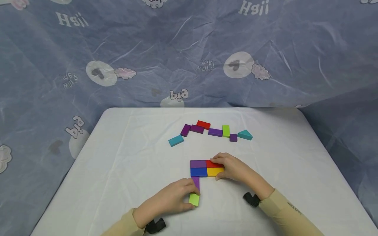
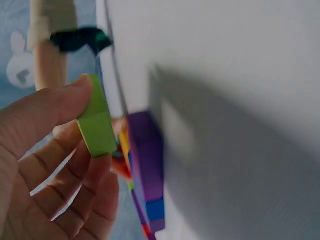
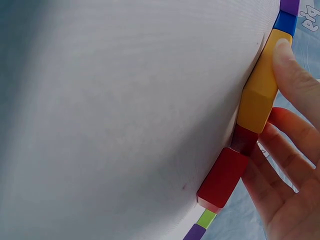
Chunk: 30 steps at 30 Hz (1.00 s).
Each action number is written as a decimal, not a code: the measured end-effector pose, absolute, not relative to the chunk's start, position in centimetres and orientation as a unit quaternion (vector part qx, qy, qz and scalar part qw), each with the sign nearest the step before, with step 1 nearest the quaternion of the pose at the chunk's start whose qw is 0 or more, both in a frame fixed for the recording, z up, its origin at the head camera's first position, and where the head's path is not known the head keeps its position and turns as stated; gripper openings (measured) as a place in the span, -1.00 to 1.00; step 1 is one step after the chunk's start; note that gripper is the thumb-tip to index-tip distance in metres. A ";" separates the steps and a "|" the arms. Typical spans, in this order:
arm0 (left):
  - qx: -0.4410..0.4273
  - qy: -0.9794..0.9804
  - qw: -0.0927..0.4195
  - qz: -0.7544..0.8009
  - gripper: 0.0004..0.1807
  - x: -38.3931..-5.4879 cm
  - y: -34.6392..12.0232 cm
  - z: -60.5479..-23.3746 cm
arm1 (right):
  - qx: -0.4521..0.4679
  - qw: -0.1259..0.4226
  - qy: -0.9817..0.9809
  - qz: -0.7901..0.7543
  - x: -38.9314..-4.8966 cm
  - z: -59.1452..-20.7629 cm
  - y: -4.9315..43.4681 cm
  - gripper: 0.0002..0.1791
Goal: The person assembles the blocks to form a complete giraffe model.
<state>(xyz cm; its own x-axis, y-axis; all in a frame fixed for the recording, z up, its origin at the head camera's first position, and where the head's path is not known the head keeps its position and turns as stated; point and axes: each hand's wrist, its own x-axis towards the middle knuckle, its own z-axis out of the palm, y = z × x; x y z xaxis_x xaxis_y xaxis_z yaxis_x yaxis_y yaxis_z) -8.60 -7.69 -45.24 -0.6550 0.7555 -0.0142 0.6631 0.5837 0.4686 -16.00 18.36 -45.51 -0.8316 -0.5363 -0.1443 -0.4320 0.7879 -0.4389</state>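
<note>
Fingers (image 2: pixel 102 168) (left) block-wide around green block (image 2: pixel 98 131)

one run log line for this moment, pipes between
left hand: pinches lime block | right hand: holds red block, yellow block | blue block: against yellow block | teal triangle: far row

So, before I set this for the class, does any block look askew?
Yes: the rectangular teal block and nearest maroon block lie slanted, looking askew against the squarely aligned blue block and yellow block. No visible damage.
</note>
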 end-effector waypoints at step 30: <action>0.347 0.908 0.102 0.213 -0.61 -8.2 -7.0 -47.0 | -0.252 0.134 0.938 -0.200 -15.9 -45.5 18.3 -0.32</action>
<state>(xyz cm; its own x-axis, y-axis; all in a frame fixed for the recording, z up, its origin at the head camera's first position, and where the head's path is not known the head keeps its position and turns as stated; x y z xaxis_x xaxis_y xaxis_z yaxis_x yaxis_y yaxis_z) -8.17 -6.98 -46.98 -0.7385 0.6732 -0.0372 0.5865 0.6686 0.4573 -15.94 18.34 -45.52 -0.8376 -0.5252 -0.1500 -0.4186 0.7936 -0.4415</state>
